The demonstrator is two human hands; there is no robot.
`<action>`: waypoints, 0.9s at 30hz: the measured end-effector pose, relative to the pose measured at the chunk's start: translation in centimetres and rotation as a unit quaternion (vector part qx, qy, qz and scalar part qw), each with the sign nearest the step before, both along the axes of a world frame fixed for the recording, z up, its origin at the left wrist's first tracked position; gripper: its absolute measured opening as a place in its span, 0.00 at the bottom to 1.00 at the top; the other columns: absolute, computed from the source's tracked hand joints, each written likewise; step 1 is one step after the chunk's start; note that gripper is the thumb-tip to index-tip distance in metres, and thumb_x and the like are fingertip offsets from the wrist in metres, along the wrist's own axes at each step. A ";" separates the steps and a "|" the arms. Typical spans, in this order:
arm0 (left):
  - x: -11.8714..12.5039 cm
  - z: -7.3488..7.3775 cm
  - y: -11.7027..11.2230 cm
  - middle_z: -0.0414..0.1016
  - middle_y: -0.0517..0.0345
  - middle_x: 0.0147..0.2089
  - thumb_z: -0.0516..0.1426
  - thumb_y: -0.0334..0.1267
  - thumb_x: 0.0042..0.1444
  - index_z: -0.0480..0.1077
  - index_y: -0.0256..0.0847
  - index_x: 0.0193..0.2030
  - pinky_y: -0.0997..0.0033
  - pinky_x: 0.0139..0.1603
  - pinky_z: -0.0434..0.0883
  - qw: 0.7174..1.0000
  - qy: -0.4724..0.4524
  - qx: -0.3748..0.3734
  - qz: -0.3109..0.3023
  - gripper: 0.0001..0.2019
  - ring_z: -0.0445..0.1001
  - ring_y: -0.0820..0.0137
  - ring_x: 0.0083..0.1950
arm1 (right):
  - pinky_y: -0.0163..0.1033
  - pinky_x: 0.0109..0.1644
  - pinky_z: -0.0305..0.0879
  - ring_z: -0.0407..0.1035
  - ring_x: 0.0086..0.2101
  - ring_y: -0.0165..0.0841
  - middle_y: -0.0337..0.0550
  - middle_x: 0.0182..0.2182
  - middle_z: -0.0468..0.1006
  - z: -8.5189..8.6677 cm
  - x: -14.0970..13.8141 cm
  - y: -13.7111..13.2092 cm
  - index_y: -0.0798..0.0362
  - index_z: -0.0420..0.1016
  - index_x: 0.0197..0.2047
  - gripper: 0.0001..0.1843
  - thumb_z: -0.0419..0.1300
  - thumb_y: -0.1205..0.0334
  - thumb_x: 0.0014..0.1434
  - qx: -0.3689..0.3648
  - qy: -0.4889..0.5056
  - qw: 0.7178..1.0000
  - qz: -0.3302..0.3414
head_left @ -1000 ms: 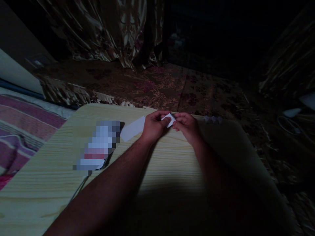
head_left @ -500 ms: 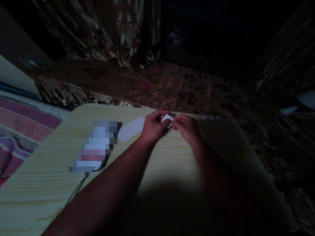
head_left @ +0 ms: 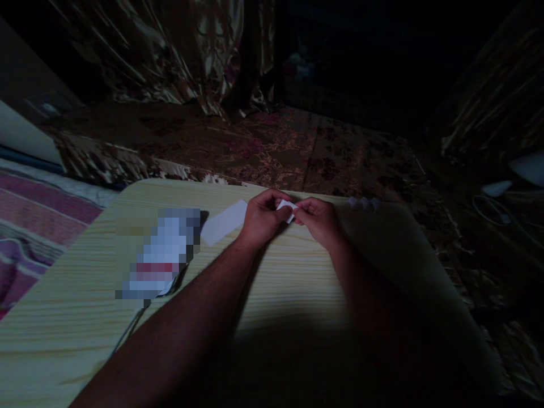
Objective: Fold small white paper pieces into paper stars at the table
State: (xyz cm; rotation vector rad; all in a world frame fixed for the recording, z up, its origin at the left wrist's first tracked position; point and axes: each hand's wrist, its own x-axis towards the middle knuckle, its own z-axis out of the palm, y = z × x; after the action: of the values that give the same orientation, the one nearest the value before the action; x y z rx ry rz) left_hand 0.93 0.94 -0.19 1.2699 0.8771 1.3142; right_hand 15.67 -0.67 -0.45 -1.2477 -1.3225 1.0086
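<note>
A small white piece of folded paper [head_left: 287, 207] is pinched between both hands near the far edge of the wooden table [head_left: 293, 277]. My left hand [head_left: 264, 218] grips it from the left, thumb lying on top. On the other side, the fingertips of my right hand [head_left: 315, 218] are closed on its right corner. Just left of my left hand lies a flat white paper strip [head_left: 224, 222], partly covered by that hand. Finger shadow and dim light hide the finer folds.
A blurred-out bright device [head_left: 164, 249] with a cable [head_left: 125, 334] lies on the table's left. Several small pale folded pieces [head_left: 363, 203] sit at the far right edge. Behind the table is a patterned cloth surface [head_left: 238, 141]; striped bedding [head_left: 38, 209] is at left.
The small paper has turned slightly and shows a little less between the fingers. My right fingers have shifted slightly left over its corner. The whole view has moved a little.
</note>
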 end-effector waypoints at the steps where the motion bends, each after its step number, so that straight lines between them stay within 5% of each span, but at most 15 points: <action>1: 0.0 0.1 0.0 0.71 0.62 0.26 0.64 0.33 0.42 0.74 0.38 0.35 0.75 0.26 0.63 1.000 0.000 -0.002 0.000 0.10 0.66 0.76 0.25 | 0.34 0.28 0.65 0.69 0.23 0.28 0.37 0.21 0.75 -0.1 0.0 0.0 0.54 0.74 0.31 0.09 0.65 0.57 0.49 0.001 0.000 1.000 0.001; 27: 0.0 -0.5 0.1 0.70 0.62 0.26 0.64 0.33 0.43 0.74 0.39 0.34 0.75 0.28 0.62 1.000 0.022 0.020 0.009 0.09 0.66 0.75 0.26 | 0.34 0.29 0.66 0.69 0.23 0.29 0.37 0.20 0.75 0.0 0.0 0.0 0.54 0.75 0.31 0.09 0.64 0.57 0.50 -0.002 -0.002 1.000 0.011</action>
State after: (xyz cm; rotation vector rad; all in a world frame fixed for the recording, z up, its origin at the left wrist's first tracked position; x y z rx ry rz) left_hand 0.97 1.07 -0.67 1.3293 0.8983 1.3291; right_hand 15.70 -0.71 -0.48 -1.2410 -1.3406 1.0250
